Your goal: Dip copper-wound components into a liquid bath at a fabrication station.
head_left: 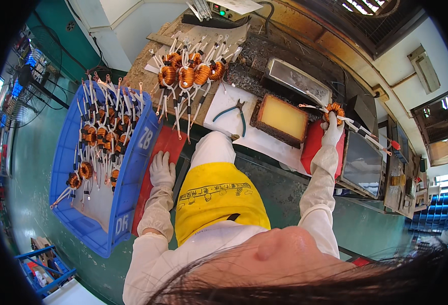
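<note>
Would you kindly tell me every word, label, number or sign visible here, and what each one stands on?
I'll describe these without copying their wording.
Blue crate: large white lettering in two places on its near side, clear.
Yellow apron: a row of dark characters with small drawings.
White top: faint lettering just above the apron, too small to read.
</note>
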Demonstrator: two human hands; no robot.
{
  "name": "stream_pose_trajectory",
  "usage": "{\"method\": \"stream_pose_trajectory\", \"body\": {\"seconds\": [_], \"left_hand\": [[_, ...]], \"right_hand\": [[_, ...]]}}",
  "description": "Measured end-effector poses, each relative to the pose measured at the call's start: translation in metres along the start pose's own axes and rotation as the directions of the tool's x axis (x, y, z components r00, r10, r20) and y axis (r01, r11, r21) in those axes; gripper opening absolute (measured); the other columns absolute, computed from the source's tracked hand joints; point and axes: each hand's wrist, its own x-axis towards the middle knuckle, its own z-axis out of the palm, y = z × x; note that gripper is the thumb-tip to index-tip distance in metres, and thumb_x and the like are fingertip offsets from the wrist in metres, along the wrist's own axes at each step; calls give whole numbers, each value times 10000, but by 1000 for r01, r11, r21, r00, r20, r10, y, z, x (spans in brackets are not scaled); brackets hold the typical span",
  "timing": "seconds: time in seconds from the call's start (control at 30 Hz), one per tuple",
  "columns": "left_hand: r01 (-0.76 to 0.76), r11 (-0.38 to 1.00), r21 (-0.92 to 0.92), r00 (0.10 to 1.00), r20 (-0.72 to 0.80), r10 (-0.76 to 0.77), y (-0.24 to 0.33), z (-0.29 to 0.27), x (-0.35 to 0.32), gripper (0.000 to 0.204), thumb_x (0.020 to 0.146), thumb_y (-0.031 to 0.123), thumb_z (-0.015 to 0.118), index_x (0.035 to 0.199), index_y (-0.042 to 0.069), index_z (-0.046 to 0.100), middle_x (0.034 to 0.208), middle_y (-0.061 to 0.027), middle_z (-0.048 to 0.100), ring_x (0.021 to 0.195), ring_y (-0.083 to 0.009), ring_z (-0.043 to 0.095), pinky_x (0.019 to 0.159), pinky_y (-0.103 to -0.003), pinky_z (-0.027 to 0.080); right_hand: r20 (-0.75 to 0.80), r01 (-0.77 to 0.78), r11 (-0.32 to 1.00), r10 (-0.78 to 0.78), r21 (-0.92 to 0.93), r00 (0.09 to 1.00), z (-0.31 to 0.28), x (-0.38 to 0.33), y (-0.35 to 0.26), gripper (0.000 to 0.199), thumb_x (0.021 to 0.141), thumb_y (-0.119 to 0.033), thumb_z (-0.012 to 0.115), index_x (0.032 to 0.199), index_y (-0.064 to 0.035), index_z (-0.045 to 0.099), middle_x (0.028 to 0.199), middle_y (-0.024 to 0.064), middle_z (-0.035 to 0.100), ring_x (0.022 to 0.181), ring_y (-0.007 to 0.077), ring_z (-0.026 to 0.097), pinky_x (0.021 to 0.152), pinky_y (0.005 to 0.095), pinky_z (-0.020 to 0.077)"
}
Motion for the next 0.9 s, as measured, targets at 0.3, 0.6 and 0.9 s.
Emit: {"method": "stream_pose_trajectory", "body": {"seconds": [0.3,0.6,0.9], "left_hand": [[-8,1000,3,1000,-15,8,-2,3,-1,465,858,259,588,1300,135,520,1366,-113,495,1263,-324,451,1026,-465,377],[-3,1000,4,1000,-18,3,-2,4,-1,461,861,266,581,1299,134,523,1367,-113,495,1264,-321,451,1023,-467,376],[-3,1000,11,1000,-8,3,-2,2,-1,463,863,271,574,1302,134,521,1368,-110,496,1266,-319,449,1029,-466,373]], "right_hand": [[2,9,1000,-9,4,1000,-1,2,3,303,880,-149,682,1126,-29,552,818,83,653,457,66,466,443,230,439],[-3,9,1000,-9,-3,1000,1,0,1,317,879,-161,687,1124,-21,543,837,81,654,478,68,481,452,228,444],[-13,14,1000,-14,3,1000,-2,2,3,339,861,-158,707,1119,-27,531,806,73,641,459,71,468,453,232,453]]}}
